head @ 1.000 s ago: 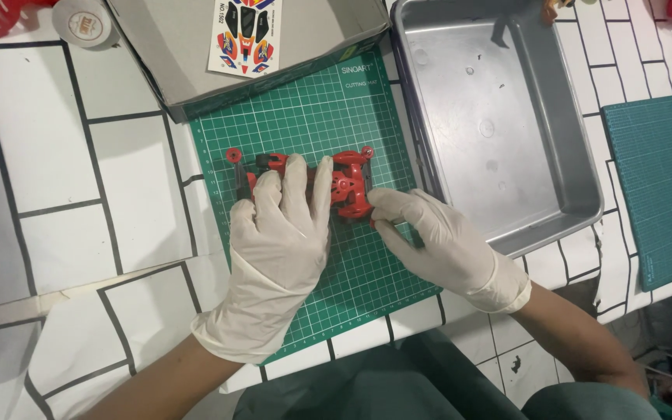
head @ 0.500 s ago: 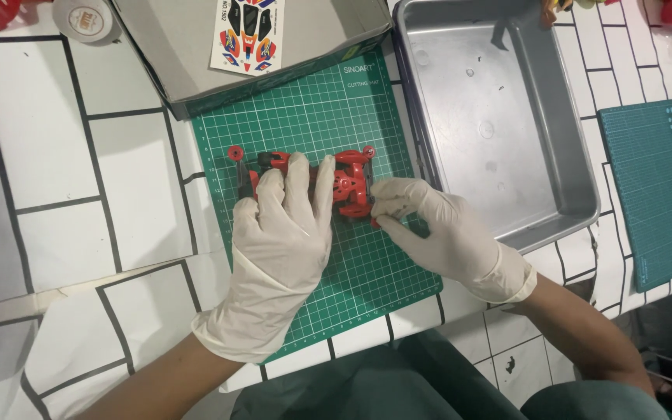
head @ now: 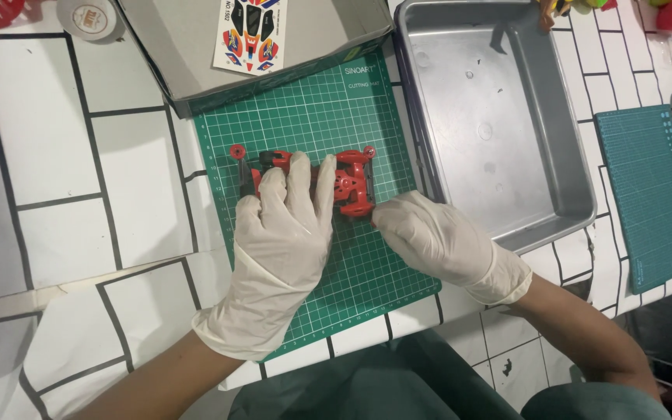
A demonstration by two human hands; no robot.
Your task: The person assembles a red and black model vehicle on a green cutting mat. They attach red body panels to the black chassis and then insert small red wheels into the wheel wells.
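A red toy car chassis (head: 348, 180) with small red rollers lies on a green cutting mat (head: 316, 124). My left hand (head: 278, 249), in a white glove, lies flat over the chassis's left half and presses it onto the mat. My right hand (head: 437, 237), also gloved, has its curled fingers against the chassis's lower right corner. The chassis's middle is hidden under my left fingers.
A grey metal tray (head: 561, 148) stands right of the mat. A grey box lid (head: 173, 47) with a colourful sticker sheet (head: 249, 33) lies behind the mat. A roll of tape (head: 87, 17) sits at the back left, a second teal mat (head: 651, 194) at the right.
My right hand has drawn slightly right and its fingers have curled in at the chassis's corner. My left hand and the chassis have stayed in place.
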